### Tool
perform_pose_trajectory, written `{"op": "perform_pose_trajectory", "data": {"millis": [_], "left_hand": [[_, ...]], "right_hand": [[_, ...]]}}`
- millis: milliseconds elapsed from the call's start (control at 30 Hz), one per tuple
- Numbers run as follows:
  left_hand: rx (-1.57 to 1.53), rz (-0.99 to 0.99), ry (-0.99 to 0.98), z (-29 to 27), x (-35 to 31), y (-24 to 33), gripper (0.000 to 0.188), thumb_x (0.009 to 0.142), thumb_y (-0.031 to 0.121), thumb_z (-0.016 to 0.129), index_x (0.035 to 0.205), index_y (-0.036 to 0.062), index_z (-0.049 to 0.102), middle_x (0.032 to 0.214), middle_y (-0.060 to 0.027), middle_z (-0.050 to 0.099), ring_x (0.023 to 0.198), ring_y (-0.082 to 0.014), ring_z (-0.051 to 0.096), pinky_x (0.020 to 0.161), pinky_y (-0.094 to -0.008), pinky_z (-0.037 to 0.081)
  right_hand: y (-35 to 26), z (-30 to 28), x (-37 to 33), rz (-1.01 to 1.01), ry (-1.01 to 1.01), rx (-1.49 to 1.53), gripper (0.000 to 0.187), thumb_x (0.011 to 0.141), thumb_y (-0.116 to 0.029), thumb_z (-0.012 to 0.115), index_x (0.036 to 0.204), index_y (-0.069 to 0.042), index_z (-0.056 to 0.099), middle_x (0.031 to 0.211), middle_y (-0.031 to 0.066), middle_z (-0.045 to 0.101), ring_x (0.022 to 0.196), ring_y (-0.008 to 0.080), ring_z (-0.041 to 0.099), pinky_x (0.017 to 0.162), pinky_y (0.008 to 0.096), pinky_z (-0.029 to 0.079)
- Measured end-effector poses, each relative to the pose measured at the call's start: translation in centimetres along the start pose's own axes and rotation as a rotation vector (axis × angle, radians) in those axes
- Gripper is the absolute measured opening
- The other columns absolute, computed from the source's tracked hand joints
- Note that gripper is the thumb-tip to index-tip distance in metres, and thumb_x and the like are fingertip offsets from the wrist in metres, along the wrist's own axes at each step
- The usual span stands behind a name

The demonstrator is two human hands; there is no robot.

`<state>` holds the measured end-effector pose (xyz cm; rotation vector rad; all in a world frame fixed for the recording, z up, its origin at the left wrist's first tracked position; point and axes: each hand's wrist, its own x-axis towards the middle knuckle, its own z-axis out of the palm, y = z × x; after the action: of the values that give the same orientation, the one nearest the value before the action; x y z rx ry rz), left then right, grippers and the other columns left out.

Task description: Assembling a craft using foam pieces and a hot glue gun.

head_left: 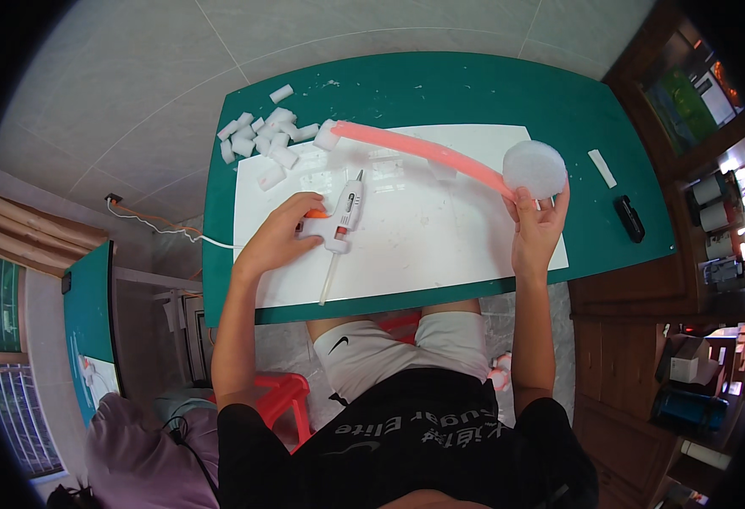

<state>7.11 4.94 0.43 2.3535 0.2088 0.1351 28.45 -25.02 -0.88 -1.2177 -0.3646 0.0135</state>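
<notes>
My left hand (pixel 279 239) is closed round the handle of a white glue gun (pixel 347 208) with an orange trigger. The gun's nozzle points away from me, and a glue stick (pixel 328 278) pokes out of its back end. In my right hand (pixel 532 222), the fingers grip a round white foam piece (pixel 534 169) from below. A long pink foam strip (pixel 428 149) runs from that piece to the left. At the strip's far end is a small white foam block (pixel 327 136). Whether the strip is joined to the round piece is hidden by my fingers.
Several white foam pieces (pixel 277 136) are heaped at the table's far left. Under my hands lies a white board (pixel 440 254) on the green table (pixel 440 81). To the right are a white strip (pixel 602 168) and a black object (pixel 629 219). A white cord (pixel 218 243) trails off left.
</notes>
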Motion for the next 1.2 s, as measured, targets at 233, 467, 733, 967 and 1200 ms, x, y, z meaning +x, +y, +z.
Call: {"op": "perform_pose_trajectory", "data": {"millis": [233,467,733,967,1200], "left_hand": [[0.026,-0.046,0.089,-2.1,0.0,-0.2,0.03,0.082,0.008,0.073,0.109,0.0033,0.06,0.125,-0.0092,0.059,0.102,-0.0214,0.062,0.082,-0.0305,0.053],[-0.705,0.076,0.369,-2.0,2.5,1.0,0.058,0.087,0.007,0.071,0.138,0.001,0.043,0.128,-0.016,0.055,0.114,-0.0278,0.062,0.087,-0.0329,0.055],[-0.902,0.159,0.377,-1.6,4.0,1.0,0.065,0.086,0.006,0.071,0.142,0.0022,0.038,0.139,-0.0205,0.05,0.122,-0.0336,0.059,0.096,-0.0391,0.053],[-1.026,0.219,0.509,-1.4,4.5,2.3,0.065,0.087,0.005,0.07,0.142,0.0026,0.036,0.134,-0.0203,0.053,0.12,-0.0337,0.06,0.094,-0.0439,0.056],[-0.926,0.219,0.619,-1.1,4.7,4.3,0.073,0.085,-0.003,0.069,0.146,0.0047,0.032,0.129,-0.0213,0.054,0.114,-0.0317,0.063,0.092,-0.0444,0.058]], "right_hand": [[-0.6,0.4,-0.3,-0.012,-0.026,0.005,0.072,0.092,-0.002,0.064,0.152,-0.009,0.025,0.139,0.0185,0.045,0.118,0.027,0.057,0.088,0.0356,0.058],[-1.2,0.7,-0.8,0.006,-0.046,0.024,0.07,0.093,-0.001,0.061,0.152,-0.008,0.024,0.138,0.0189,0.045,0.118,0.0276,0.057,0.089,0.037,0.058],[-1.5,0.9,-1.1,0.02,-0.084,0.032,0.068,0.094,-0.001,0.061,0.151,-0.007,0.024,0.137,0.018,0.047,0.117,0.0257,0.058,0.09,0.0358,0.058],[-1.9,1.4,-1.5,-0.005,-0.181,-0.005,0.074,0.092,-0.001,0.062,0.154,-0.008,0.022,0.136,0.0175,0.048,0.119,0.0263,0.058,0.092,0.0379,0.057],[-2.3,2.1,-2.2,-0.027,-0.236,-0.045,0.078,0.091,0.001,0.064,0.155,-0.005,0.019,0.136,0.0208,0.047,0.118,0.0282,0.057,0.09,0.0371,0.057]]}}
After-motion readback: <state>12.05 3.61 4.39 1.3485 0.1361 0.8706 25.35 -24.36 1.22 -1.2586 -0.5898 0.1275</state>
